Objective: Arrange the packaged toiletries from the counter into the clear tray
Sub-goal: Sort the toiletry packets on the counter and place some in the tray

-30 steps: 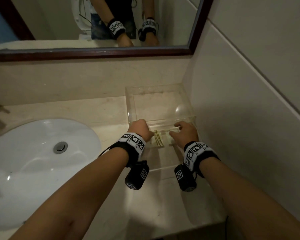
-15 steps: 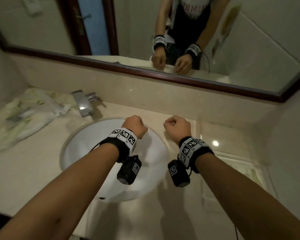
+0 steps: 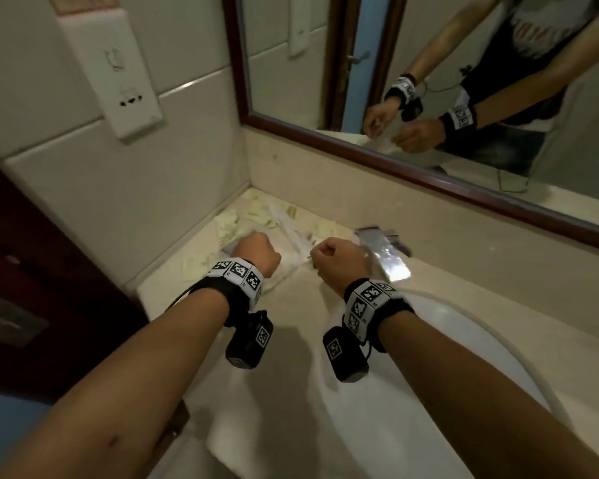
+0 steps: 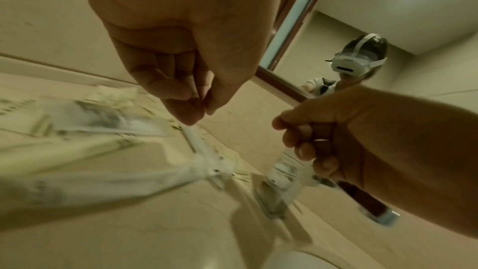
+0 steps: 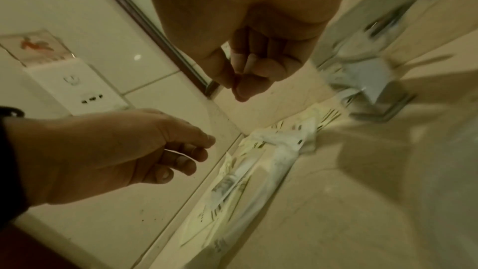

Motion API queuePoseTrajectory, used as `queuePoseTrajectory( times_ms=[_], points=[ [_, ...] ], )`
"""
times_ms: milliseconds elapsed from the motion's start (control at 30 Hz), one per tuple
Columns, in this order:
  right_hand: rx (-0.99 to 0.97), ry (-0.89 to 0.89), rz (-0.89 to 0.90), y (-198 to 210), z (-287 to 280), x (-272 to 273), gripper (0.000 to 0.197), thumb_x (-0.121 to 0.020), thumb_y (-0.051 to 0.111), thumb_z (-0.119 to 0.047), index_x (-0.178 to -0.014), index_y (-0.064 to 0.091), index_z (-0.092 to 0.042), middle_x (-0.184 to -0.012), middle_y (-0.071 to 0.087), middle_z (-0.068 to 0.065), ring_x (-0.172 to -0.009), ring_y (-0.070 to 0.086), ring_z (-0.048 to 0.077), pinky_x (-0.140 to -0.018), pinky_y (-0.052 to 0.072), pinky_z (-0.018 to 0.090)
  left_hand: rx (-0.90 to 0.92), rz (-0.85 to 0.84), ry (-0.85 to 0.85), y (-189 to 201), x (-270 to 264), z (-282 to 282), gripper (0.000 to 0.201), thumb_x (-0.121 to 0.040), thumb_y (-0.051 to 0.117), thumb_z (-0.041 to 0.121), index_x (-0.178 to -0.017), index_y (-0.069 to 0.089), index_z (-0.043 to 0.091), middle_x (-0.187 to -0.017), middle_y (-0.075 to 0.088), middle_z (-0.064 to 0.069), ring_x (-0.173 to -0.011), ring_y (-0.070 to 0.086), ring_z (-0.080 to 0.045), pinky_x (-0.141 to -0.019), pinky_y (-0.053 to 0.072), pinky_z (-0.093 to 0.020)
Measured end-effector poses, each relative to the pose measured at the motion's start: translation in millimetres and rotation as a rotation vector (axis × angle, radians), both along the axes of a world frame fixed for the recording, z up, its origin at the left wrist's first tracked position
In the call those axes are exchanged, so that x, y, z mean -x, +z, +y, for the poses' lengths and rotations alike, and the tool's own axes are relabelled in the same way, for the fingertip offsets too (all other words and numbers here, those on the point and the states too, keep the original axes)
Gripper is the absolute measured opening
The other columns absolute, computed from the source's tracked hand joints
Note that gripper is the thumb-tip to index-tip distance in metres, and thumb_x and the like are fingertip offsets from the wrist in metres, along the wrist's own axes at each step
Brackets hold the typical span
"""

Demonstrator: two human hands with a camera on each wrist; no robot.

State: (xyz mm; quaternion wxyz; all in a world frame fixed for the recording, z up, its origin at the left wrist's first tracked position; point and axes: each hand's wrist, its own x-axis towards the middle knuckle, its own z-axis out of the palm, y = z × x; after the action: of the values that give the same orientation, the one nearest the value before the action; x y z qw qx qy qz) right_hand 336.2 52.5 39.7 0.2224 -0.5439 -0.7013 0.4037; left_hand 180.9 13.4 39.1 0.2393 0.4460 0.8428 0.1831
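Several packaged toiletries [image 3: 291,233] in pale green and white wrappers lie heaped in the back left corner of the counter [image 3: 291,340]. My left hand [image 3: 256,252] hovers over the heap with its fingers curled in and nothing seen in them. My right hand [image 3: 336,259] is beside it, just left of the faucet, also curled into a fist and empty. From the left wrist, my left hand [image 4: 199,109] has thumb against forefinger above blurred packets [image 4: 103,122]. From the right wrist, my right hand [image 5: 240,87] is above the packets [image 5: 245,171]. The clear tray is out of view.
A chrome faucet [image 3: 384,254] stands behind the white sink [image 3: 412,375] at right. A mirror [image 3: 429,81] with a dark wood frame runs along the back wall. A wall socket [image 3: 118,81] sits on the tiled left wall, with a dark door frame [image 3: 32,271] beside it.
Both hands left the clear tray at the right, crossed over the sink and now hover above the packets in the left corner. The view swung left and the tray dropped out.
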Motion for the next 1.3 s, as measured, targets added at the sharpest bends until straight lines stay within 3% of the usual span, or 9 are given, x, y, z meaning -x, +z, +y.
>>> queuePoseTrajectory(
  times_ms=[67, 200, 300, 500, 633, 833, 1000, 1133, 1300],
  points=[
    [0.024, 0.027, -0.028, -8, 4, 33, 0.019, -0.084, 0.055, -0.017, -0.077, 0.068, -0.005, -0.08, 0.072, 0.014, -0.078, 0.068, 0.032, -0.076, 0.058, 0.044, 0.029, -0.001, 0.038, -7, 37, -3, 0.023, -0.084, 0.054, 0.017, -0.097, 0.067, 0.002, -0.087, 0.074, -0.018, -0.08, 0.071, -0.033, -0.074, 0.06, -0.041],
    [0.057, 0.08, -0.119, -29, 11, 87, 0.019, -0.087, 0.055, -0.017, -0.09, 0.069, -0.005, -0.089, 0.071, 0.013, -0.082, 0.064, 0.028, -0.077, 0.055, 0.037, 0.045, -0.004, 0.125, -24, 93, -11, 0.031, -0.087, 0.056, 0.032, -0.097, 0.065, 0.004, -0.094, 0.07, -0.014, -0.086, 0.068, -0.033, -0.077, 0.058, -0.039],
    [0.083, 0.126, -0.169, -44, 16, 119, 0.016, -0.087, 0.056, -0.017, -0.092, 0.068, -0.008, -0.092, 0.069, 0.01, -0.087, 0.064, 0.026, -0.08, 0.056, 0.039, 0.091, -0.004, 0.176, -40, 126, -15, 0.02, -0.087, 0.059, 0.02, -0.102, 0.062, 0.007, -0.102, 0.063, -0.012, -0.092, 0.062, -0.03, -0.08, 0.052, -0.037],
    [0.127, 0.214, -0.239, -70, 17, 162, 0.021, -0.085, 0.058, -0.019, -0.103, 0.07, -0.014, -0.103, 0.069, 0.007, -0.095, 0.063, 0.023, -0.083, 0.054, 0.033, 0.152, 0.024, 0.107, -78, 162, -16, 0.039, -0.087, 0.057, 0.015, -0.126, 0.055, 0.011, -0.133, 0.052, -0.015, -0.125, 0.047, -0.033, -0.099, 0.043, -0.037],
    [0.141, 0.255, -0.259, -79, 13, 175, 0.03, -0.086, 0.051, -0.017, -0.112, 0.067, -0.016, -0.107, 0.067, 0.01, -0.098, 0.062, 0.028, -0.079, 0.05, 0.031, 0.174, 0.045, 0.06, -95, 166, -16, 0.052, -0.087, 0.058, 0.013, -0.137, 0.047, 0.021, -0.143, 0.043, -0.007, -0.134, 0.035, -0.029, -0.107, 0.035, -0.037],
    [0.107, 0.4, -0.36, -88, 19, 181, 0.047, -0.088, 0.052, -0.022, -0.133, 0.053, -0.036, -0.117, 0.049, 0.012, -0.103, 0.057, 0.03, -0.087, 0.043, 0.027, 0.282, 0.084, 0.048, -86, 170, -11, 0.059, -0.075, 0.072, 0.027, -0.13, 0.052, 0.021, -0.131, 0.053, -0.009, -0.125, 0.046, -0.031, -0.099, 0.044, -0.039],
    [0.174, 0.408, -0.398, -83, 21, 179, 0.055, -0.09, 0.053, -0.023, -0.143, 0.039, -0.034, -0.137, 0.033, 0.01, -0.106, 0.054, 0.028, -0.079, 0.04, 0.023, 0.339, 0.03, 0.085, -75, 171, -23, 0.027, -0.067, 0.078, 0.032, -0.079, 0.067, 0.012, -0.095, 0.068, -0.01, -0.101, 0.063, -0.031, -0.075, 0.051, -0.03],
    [0.202, 0.363, -0.362, -77, 15, 175, 0.058, -0.09, 0.055, -0.025, -0.144, 0.037, -0.029, -0.138, 0.034, 0.012, -0.092, 0.05, 0.026, -0.076, 0.04, 0.025, 0.178, -0.105, 0.163, -60, 159, -34, 0.006, -0.082, 0.06, 0.015, -0.085, 0.055, 0.013, -0.11, 0.063, -0.015, -0.09, 0.055, -0.026, -0.072, 0.043, -0.029],
    [0.213, 0.282, -0.13, -62, -2, 166, 0.068, -0.081, 0.066, -0.022, -0.144, 0.041, -0.024, -0.139, 0.041, 0.009, -0.12, 0.051, 0.028, -0.088, 0.046, 0.031, -0.014, -0.176, 0.23, -29, 142, -38, 0.02, -0.076, 0.065, 0.011, -0.09, 0.052, 0.017, -0.093, 0.057, -0.006, -0.083, 0.052, -0.024, -0.068, 0.041, -0.026]
  ],
)
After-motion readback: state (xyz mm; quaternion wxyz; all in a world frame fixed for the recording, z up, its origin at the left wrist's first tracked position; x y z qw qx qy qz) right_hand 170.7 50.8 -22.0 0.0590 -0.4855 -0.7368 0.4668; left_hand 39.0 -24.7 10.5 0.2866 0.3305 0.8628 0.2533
